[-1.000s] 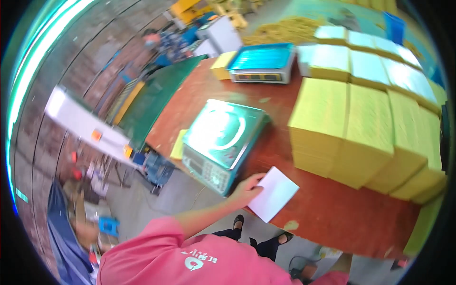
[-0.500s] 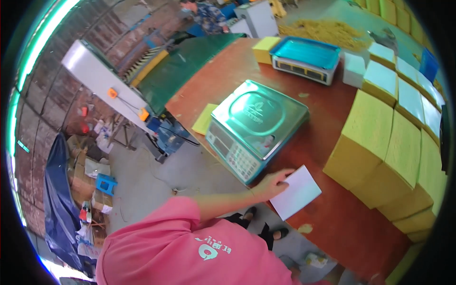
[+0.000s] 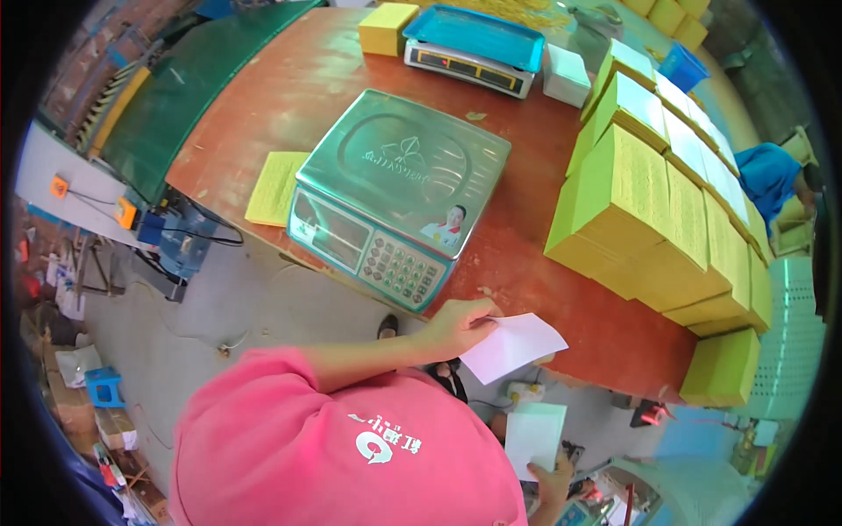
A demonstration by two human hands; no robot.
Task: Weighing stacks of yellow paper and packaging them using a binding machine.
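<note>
My left hand [image 3: 463, 328] pinches a corner of a white sheet of paper [image 3: 517, 346] at the table's near edge. Its fingers are closed on the paper, which bends slightly. Lower down, close to my pink shirt, my right hand [image 3: 551, 482] grips a second pale rectangular sheet [image 3: 537, 431]; whether it is one sheet or a thin stack I cannot tell. Just beyond my left hand stands a weighing scale [image 3: 399, 175] with a bare metal platform and a keypad facing me. A yellow paper pad [image 3: 277, 188] lies beside the scale's left side.
Stacks of yellow paper [image 3: 627, 210], some with white tops, line the right of the reddish table [image 3: 517, 197]. At the back sit a second scale with a blue tray [image 3: 474, 37], a yellow block [image 3: 387, 29] and a white block [image 3: 566, 75]. A person in blue [image 3: 767, 180] is far right.
My view has swung right and down, so the table sits further left. My right hand with its pale sheet has come into sight. My left hand still holds its paper, now more tilted.
</note>
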